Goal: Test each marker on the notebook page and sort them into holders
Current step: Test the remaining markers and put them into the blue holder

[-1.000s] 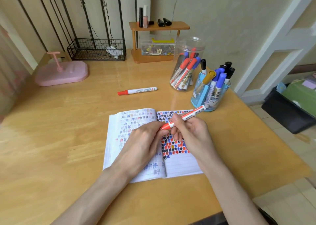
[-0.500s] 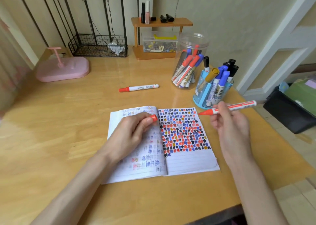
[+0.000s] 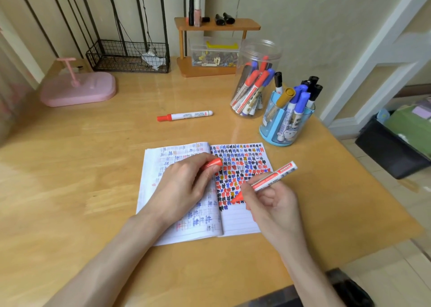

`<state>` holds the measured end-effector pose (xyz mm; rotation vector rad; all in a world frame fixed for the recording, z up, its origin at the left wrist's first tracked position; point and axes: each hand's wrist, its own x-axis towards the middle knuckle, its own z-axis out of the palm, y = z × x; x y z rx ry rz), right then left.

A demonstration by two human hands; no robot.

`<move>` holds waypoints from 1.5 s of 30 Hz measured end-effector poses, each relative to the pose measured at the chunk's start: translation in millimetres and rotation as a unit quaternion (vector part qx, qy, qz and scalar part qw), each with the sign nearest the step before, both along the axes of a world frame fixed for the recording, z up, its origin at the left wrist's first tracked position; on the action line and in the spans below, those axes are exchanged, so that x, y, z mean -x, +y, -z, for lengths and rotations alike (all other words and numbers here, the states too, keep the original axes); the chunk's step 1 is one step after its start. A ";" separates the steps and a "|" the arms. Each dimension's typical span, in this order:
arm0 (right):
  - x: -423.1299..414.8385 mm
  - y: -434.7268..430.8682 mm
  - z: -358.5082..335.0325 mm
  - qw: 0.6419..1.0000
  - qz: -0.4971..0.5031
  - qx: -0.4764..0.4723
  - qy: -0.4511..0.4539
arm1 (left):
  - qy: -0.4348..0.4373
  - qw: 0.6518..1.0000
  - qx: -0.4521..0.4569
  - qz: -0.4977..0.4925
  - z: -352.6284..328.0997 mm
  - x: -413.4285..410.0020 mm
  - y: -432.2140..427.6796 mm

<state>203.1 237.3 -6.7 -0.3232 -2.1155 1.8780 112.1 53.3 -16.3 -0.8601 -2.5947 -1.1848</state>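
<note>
Right hand: a red marker (image 3: 268, 179) is gripped in the curled fingers of the right hand (image 3: 272, 204), its barrel tilted with the back end raised toward the holder and its red tip lowered to the right page, at the lower edge of the block of marks; contact with the paper cannot be told
Left hand: the left hand (image 3: 184, 187) is rested on the left page, the red cap (image 3: 213, 163) pinched between thumb and fingers just beside the fold
Notebook: the notebook (image 3: 240, 220) is laid open on the table (image 3: 93, 190) in front of the person; the upper part of the right page is filled with rows of red, blue, black and a few yellow marks, the ruled lines below are left bare, and fainter marks are seen on the left page
Spare marker: a capped spare marker (image 3: 184, 115) is laid flat beyond the notebook, red cap to the left, well apart from both hands
Jar: red- and blue-capped markers are leant inside a clear jar (image 3: 254, 50) at the far right of the table
Holder: blue-, black- and one yellow-capped marker are stood in a blue holder (image 3: 286, 138), just in front of the jar and near the notebook's top right corner
Back of table: a pink stand (image 3: 79, 89), a wire basket (image 3: 128, 57) and a wooden shelf (image 3: 217, 24) topped with small bottles are lined along the wall
</note>
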 end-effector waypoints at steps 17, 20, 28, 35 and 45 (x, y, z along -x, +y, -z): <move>-4.6 0.4 -0.4 0.998 -0.024 -0.058 -0.010 | -0.003 1.000 0.002 0.000 0.7 -1.9 -2.1; -4.5 -0.1 0.1 0.997 -0.028 -0.072 -0.009 | -0.002 1.000 0.003 -0.001 0.9 -2.5 -2.1; -3.1 2.0 2.0 0.998 -0.009 -0.058 -0.006 | 0.001 1.000 0.004 -0.001 1.3 -1.7 -2.2; -2.8 -1.2 1.4 0.997 -0.025 -0.067 -0.011 | 0.002 1.000 0.004 -0.003 2.6 -1.5 -2.3; -2.4 -0.1 2.3 0.997 -0.032 -0.070 -0.005 | 0.000 1.000 0.010 -0.002 2.8 -1.1 -2.5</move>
